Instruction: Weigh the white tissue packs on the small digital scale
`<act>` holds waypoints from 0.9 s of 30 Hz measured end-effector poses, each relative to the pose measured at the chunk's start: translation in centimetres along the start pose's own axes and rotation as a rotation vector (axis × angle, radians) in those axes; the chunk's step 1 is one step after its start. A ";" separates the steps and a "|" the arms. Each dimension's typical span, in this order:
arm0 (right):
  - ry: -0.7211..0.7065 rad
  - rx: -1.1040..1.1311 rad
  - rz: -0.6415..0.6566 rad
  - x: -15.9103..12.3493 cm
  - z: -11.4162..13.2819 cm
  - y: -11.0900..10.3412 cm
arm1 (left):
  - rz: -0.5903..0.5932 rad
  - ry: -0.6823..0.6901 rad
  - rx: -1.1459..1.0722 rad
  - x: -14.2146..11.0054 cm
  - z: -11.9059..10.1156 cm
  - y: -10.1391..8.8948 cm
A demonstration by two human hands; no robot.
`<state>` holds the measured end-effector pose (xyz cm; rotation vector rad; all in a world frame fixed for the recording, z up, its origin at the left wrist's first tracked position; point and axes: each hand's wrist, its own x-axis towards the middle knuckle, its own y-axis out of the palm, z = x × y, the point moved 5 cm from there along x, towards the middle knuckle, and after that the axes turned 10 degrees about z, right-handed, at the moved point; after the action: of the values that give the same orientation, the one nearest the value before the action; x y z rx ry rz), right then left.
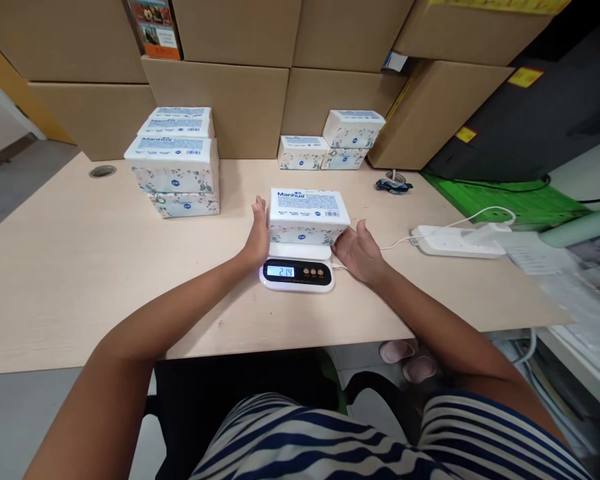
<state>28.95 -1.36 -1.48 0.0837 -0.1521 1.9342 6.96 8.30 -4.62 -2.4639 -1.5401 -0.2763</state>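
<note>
A white tissue pack (307, 215) with blue print lies on a small white scale (297, 270) in the middle of the desk. The scale's lit display reads 214. My left hand (258, 233) rests flat against the pack's left end, fingers stretched out. My right hand (358, 250) hovers beside the pack's right end, fingers apart, just off it. Neither hand grips anything.
A stack of several tissue packs (175, 160) stands at the back left, three more packs (330, 143) at the back centre. Cardboard boxes (240, 100) wall the rear. A white power strip (455, 241) and cable lie at right. The wooden desk (80, 267) edge runs near me.
</note>
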 end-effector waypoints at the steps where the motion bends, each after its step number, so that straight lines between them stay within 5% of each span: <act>1: -0.002 -0.001 0.001 0.1 -0.1 0.0 | -0.022 -0.046 -0.046 -0.1 0.2 -0.1; 4: -0.002 -0.019 -0.041 0.3 -0.9 -0.9 | -0.046 -0.118 -0.126 -0.3 0.3 0.0; 8: 0.072 -0.031 -0.375 0.0 -3.4 -5.7 | -0.057 -0.131 -0.056 -0.1 0.3 -0.5; 12: 0.088 -0.009 -0.580 -0.7 -4.7 -10.4 | -0.256 -0.129 -0.044 0.9 0.2 -3.7; 17: 0.055 0.049 -0.848 -2.1 -3.2 -13.7 | -0.430 -0.153 -0.138 2.0 -0.1 -7.7; 27: 0.007 -0.022 -0.850 -3.2 -2.7 -15.9 | -0.277 -0.067 -0.029 1.4 -1.4 -6.0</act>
<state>44.97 1.73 -3.53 0.1054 -0.1076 1.0847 2.12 11.71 -2.41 -2.2989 -1.9197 -0.2649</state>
